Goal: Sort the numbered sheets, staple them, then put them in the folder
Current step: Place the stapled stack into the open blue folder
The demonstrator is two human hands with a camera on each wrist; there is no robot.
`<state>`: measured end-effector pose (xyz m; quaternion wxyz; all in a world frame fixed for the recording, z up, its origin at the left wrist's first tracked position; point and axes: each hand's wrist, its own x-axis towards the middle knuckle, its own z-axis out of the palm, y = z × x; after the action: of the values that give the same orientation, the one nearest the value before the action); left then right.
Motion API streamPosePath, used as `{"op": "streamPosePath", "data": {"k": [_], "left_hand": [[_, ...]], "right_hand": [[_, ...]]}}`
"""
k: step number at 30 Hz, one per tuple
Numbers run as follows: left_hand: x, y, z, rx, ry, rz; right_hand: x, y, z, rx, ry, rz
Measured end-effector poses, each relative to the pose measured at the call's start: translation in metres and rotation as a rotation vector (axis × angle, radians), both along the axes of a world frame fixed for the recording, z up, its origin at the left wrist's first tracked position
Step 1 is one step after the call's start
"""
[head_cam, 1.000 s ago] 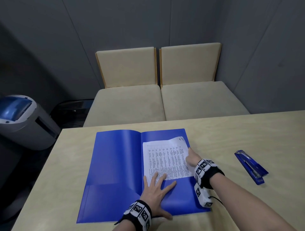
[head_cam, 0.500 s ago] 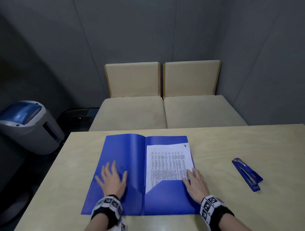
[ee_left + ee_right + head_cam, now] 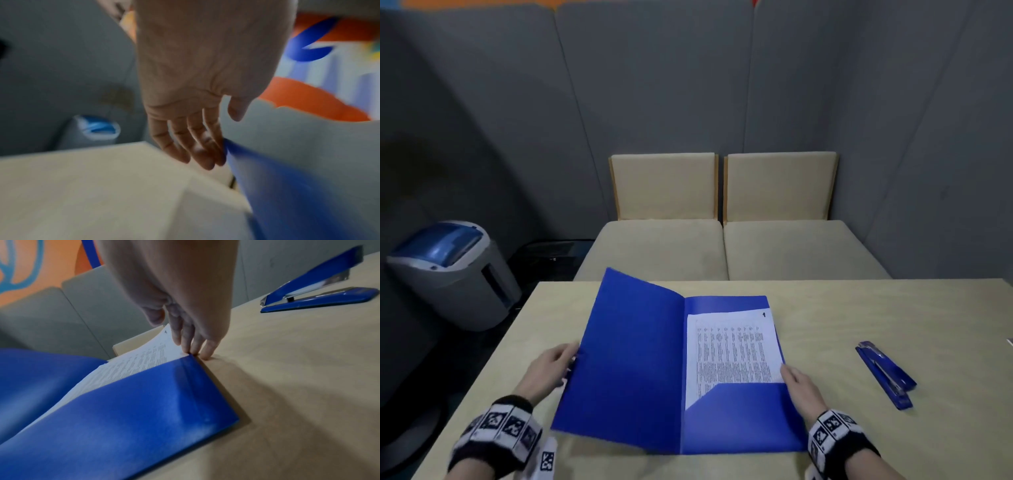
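A blue folder [image 3: 626, 359] lies open on the table, its left cover raised off the surface. The numbered sheets [image 3: 729, 346], with "1" showing at the top right corner, are tucked into its right-hand pocket. My left hand [image 3: 565, 359] is at the raised cover's left edge; in the left wrist view its straight fingers [image 3: 197, 146] touch the edge of the folder [image 3: 287, 186], thumb apart. My right hand [image 3: 791, 373] rests with straight fingertips [image 3: 191, 345] on the right edge of the sheets [image 3: 144, 358] and folder [image 3: 123, 410]. The blue stapler [image 3: 885, 375] lies apart, to the right.
The light wooden table [image 3: 859, 308] ends just beyond the folder. Two beige seats [image 3: 722, 246] stand behind it against grey walls. A grey machine with a blue lid [image 3: 448, 270] stands on the floor at the left. The stapler [image 3: 320, 295] lies beyond my right hand.
My left hand left the flat left cover, went to its left edge and lifted it off the table. My right hand stayed at the sheets' right edge.
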<state>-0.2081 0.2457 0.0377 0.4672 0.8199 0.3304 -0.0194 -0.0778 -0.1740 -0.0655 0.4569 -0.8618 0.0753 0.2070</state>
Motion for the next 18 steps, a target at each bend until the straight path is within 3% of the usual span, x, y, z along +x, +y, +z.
{"op": "streamPosePath", "data": {"k": [3, 6, 10, 14, 18], "left_hand": [[0.007, -0.045, 0.058, -0.001, -0.152, -0.24], [0.024, -0.109, 0.071, -0.087, -0.275, -0.445], [0.054, -0.191, 0.01, -0.057, -0.269, -0.643], [0.066, -0.228, -0.062, 0.283, 0.0, -0.753], [0.065, -0.23, -0.092, 0.454, 0.113, -0.893]], "right_hand": [[0.009, -0.007, -0.003, 0.121, 0.058, -0.069], [0.01, -0.009, -0.005, 0.332, 0.135, -0.156], [-0.004, -0.009, 0.02, 0.504, 0.24, -0.305], [-0.013, -0.028, 0.016, 0.554, 0.278, -0.384], [-0.018, -0.037, 0.01, 0.474, 0.323, -0.267]]}}
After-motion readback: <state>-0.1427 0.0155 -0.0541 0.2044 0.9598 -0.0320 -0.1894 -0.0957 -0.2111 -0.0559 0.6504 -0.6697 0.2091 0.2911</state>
